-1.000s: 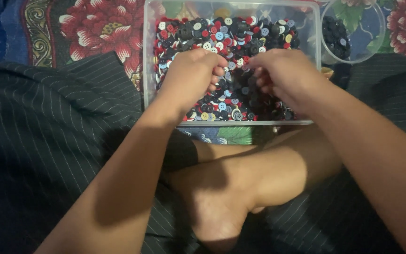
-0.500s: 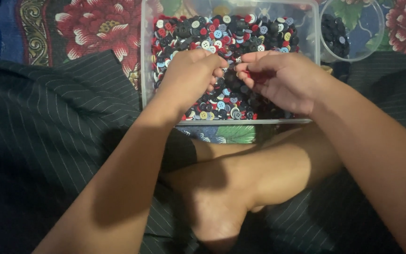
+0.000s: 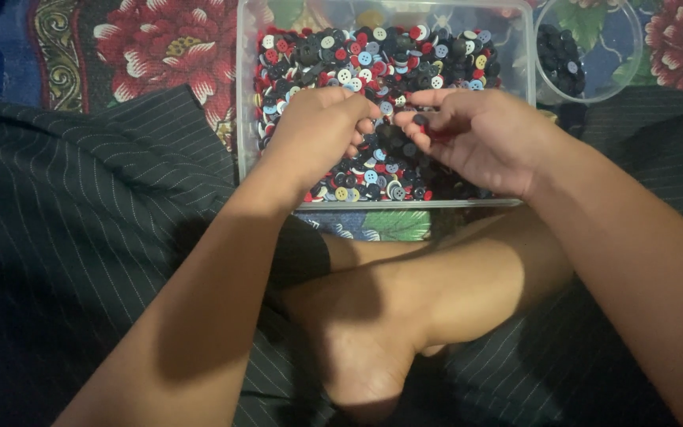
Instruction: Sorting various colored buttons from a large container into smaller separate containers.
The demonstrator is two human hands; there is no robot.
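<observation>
We see the right hand (image 3: 488, 138) just right of frame centre, upper half, its thumb and forefinger pinched together on a small dark button (image 3: 421, 121), with something red showing just below it in the same grip. The left hand (image 3: 318, 130) sits immediately to its left, fingers curled inward and knuckles up; we cannot tell whether it holds anything, since the fingertips are folded under. The two hands are close, fingertips nearly meeting, and both hover over the mixed buttons (image 3: 373, 59) that fill the clear rectangular plastic tub (image 3: 244, 95) at upper centre. The pinched button lies above this pile, at the left tip of the right hand. The buttons in the tub are red, black, white, blue and yellow. At the upper right of the frame, just beside the tub, stands a round clear container (image 3: 622, 75) with dark buttons only. Both containers rest on a floral cloth (image 3: 160, 47). Below them, dark pinstriped fabric (image 3: 81, 237) covers the lap, and a bare foot (image 3: 365, 348) crosses at lower centre.
</observation>
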